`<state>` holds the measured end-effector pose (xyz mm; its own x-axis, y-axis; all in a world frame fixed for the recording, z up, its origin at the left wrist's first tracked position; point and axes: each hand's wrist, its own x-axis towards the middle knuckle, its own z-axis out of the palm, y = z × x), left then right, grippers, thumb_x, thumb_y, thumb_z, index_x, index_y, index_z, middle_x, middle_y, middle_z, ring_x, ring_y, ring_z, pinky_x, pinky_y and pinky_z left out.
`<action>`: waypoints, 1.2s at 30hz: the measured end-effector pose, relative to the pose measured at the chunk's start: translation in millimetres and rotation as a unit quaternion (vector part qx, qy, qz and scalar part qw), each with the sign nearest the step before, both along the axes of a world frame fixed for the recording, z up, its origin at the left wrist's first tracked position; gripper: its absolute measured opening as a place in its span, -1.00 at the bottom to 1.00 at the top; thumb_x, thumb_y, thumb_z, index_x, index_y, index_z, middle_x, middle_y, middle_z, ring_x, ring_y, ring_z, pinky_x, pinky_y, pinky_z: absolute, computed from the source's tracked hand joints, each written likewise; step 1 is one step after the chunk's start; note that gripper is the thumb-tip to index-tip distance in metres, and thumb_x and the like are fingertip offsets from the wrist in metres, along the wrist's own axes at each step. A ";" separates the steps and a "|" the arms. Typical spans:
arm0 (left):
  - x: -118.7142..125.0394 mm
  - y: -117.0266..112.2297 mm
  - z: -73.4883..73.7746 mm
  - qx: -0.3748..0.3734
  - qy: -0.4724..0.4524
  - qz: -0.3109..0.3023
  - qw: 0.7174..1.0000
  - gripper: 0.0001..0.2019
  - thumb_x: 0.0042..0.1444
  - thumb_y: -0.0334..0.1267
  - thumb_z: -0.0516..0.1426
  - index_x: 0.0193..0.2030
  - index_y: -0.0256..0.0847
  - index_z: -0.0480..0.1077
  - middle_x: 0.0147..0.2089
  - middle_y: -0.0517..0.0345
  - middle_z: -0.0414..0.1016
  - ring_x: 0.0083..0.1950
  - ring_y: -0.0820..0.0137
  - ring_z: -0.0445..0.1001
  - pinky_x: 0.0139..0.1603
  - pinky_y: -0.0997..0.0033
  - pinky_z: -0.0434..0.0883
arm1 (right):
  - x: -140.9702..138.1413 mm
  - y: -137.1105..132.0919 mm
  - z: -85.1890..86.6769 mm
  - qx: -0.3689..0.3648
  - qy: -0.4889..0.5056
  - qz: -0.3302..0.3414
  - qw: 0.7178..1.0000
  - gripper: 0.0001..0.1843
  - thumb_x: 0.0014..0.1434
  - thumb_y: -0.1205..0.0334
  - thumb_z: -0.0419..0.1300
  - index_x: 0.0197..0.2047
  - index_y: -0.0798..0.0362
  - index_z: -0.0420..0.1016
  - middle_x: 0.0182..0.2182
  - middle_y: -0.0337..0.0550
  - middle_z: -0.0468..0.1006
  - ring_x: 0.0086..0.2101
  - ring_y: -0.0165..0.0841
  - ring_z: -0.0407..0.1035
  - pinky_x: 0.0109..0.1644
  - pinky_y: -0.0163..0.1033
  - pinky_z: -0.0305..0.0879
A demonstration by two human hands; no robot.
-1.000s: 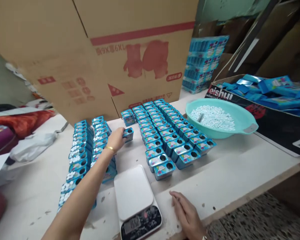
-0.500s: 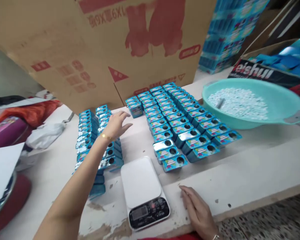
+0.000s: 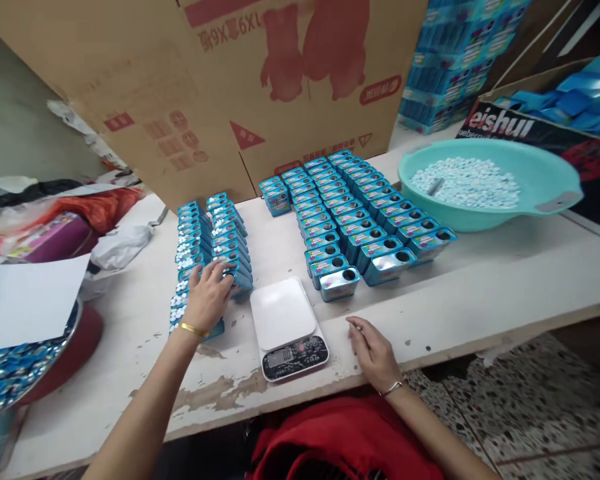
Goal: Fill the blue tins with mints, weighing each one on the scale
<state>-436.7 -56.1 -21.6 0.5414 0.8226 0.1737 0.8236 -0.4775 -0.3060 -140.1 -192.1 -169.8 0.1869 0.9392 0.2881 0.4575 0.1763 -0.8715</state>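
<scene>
My left hand (image 3: 210,297) is over the front of the left group of blue tins (image 3: 233,243), its fingers bent around the top of a tin at the near end. The fingers partly hide that tin. Small white tablets (image 3: 180,287) fill the round openings of many tins there. My right hand (image 3: 373,353) rests on the table near the front edge, thumb and fingertips drawn together. Anything between them is too small to make out. A white kitchen scale (image 3: 283,313), its plate bare and display lit, lies between my hands.
More blue tins with dark round openings (image 3: 347,217) stand in rows right of the scale. A turquoise basin (image 3: 480,217) holds white tablets and a scoop. A large carton (image 3: 145,87) stands behind. At left are a red tub (image 3: 87,353) and a white sheet (image 3: 30,300).
My left hand has come down and nearer, from above the left tins onto their near end. The fingers of my right hand have curled in. The view has shifted.
</scene>
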 end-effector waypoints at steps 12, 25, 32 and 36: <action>91.6 -46.3 22.6 -0.138 0.047 -0.036 0.989 -0.81 0.22 -0.21 0.01 -0.30 -0.22 0.38 -0.14 0.01 0.40 -0.19 0.28 0.42 -0.24 0.29 0.35 | 3.0 1.7 -1.2 -0.004 0.021 -0.003 1.000 -0.70 0.27 0.16 -0.07 -0.09 0.09 0.39 -0.47 -0.15 0.46 -0.50 -0.39 0.35 -0.38 -0.28 0.35; 35.3 -65.8 36.4 -0.041 -0.303 0.029 0.952 -0.78 0.17 -0.11 0.07 -0.14 -0.19 0.35 -0.18 0.10 0.46 -0.13 0.36 0.44 -0.06 0.31 0.39 | 7.1 -0.7 0.3 -0.054 0.051 0.007 0.997 -0.72 0.27 0.10 -0.04 -0.14 0.10 0.36 -0.49 -0.20 0.42 -0.54 -0.45 0.31 -0.44 -0.34 0.29; -5.5 -104.9 -11.4 -0.099 -0.391 0.182 0.897 -0.69 0.13 -0.05 0.08 -0.11 -0.22 0.36 -0.23 0.10 0.49 -0.27 0.42 0.46 -0.18 0.38 0.42 | 6.7 -1.5 2.1 -0.072 0.063 0.008 0.995 -0.72 0.26 0.08 -0.02 -0.19 0.11 0.36 -0.54 -0.27 0.35 -0.60 -0.49 0.27 -0.47 -0.35 0.25; -7.2 -113.7 -25.3 -0.105 -0.410 0.187 0.887 -0.69 0.13 -0.05 0.09 -0.10 -0.23 0.37 -0.23 0.09 0.49 -0.28 0.43 0.46 -0.21 0.40 0.42 | 6.3 -2.0 1.9 -0.073 0.066 0.003 0.995 -0.73 0.26 0.08 -0.01 -0.20 0.09 0.36 -0.55 -0.29 0.35 -0.61 -0.50 0.27 -0.48 -0.36 0.25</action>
